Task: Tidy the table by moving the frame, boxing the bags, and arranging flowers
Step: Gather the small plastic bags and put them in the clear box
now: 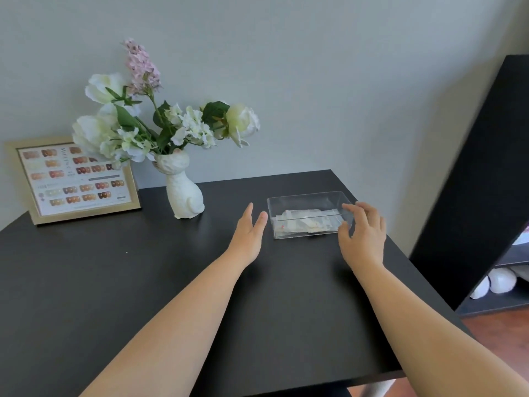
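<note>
A clear plastic box (303, 199) sits at the back right of the black table (143, 282), with small clear bags (306, 222) lying inside it. My right hand (363, 236) is at the box's right end, fingers spread and curled by its corner, holding nothing. My left hand (249, 233) lies flat and open just left of the box, apart from it. A gold picture frame (71, 179) with a colour chart leans on the wall at the back left. Beside it stands a white cat-shaped vase (184, 196) holding white and pink flowers (160, 118).
A grey wall runs behind the table. A tall black shelf unit (472, 181) stands to the right, with white rounded objects (498, 282) on a low shelf. The table's right edge lies close behind the box. Wooden floor shows at the lower right.
</note>
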Motion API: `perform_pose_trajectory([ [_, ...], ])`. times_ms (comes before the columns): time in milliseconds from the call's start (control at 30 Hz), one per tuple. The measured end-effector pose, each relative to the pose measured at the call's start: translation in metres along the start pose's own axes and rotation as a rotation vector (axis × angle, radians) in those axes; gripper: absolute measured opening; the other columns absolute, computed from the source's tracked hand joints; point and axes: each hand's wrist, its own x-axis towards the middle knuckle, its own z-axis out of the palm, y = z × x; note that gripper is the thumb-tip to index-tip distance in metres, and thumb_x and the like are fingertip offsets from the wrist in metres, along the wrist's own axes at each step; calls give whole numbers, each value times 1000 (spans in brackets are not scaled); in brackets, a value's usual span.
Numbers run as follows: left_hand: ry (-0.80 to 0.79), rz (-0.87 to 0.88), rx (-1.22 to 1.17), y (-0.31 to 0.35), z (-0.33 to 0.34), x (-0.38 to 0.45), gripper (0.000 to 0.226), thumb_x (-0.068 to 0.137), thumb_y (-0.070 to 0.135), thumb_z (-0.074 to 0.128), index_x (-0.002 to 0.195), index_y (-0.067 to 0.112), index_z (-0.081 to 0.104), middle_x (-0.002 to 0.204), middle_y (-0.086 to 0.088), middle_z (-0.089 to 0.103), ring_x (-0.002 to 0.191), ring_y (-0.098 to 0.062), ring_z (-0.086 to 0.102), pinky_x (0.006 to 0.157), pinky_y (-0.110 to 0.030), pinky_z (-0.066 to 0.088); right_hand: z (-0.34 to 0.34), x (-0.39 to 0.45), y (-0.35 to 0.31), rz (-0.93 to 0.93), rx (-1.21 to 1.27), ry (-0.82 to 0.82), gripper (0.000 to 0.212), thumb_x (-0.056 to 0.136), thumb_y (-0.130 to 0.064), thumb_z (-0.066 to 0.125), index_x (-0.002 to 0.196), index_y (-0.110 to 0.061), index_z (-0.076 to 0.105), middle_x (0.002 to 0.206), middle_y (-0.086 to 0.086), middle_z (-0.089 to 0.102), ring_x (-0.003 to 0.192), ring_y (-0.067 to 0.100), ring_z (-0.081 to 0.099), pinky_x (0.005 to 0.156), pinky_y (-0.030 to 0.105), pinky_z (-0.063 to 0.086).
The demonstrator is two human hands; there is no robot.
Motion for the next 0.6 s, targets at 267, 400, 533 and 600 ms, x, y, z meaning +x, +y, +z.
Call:
perform_pose_trajectory([
  [267,234,-14,-47,-46,-104,-57,53,99,49,41,149,35,29,142,13,43,120,-1,43,99,-25,32,33,-44,-67,-646,62,-140,20,69,7,63,80,-10,69,101,10,63,81,30,54,80,38,44],
  [400,271,-46,-34,-61,-143,-73,51,98,53,40,146,38,33,133,18,48,117,3,46,83,-13,34,59,-54,-100,-664,94,-324,19,70,9,66,75,-10,68,85,3,63,70,26,54,66,35,50],
  [533,301,-68,-17,-73,-168,-72,47,98,53,39,143,40,37,121,26,52,93,37,34,76,4,26,93,-52,-127,-482,85,-525,17,82,-1,60,82,-16,68,89,-3,63,75,16,53,67,34,49],
  [600,290,-73,-8,-78,-176,-66,47,96,56,38,141,42,38,116,31,52,92,37,34,76,0,25,114,-46,-140,-318,138,-619,20,86,-7,56,82,-24,66,89,-7,61,74,12,55,69,26,46],
])
